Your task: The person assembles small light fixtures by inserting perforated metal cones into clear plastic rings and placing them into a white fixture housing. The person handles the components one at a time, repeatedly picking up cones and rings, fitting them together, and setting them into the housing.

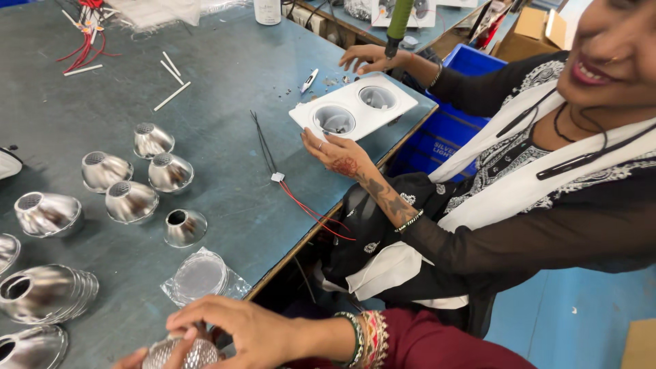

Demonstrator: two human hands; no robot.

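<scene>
Right hand closed over a faceted reflector at the counter edge; left hand barely visible, grip unclear. Likely risk: reflector slipping off the edge if released.

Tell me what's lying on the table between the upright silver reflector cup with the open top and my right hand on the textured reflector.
In the head view, a clear plastic bag of round discs lies between the upright cup and your right hand.
</scene>
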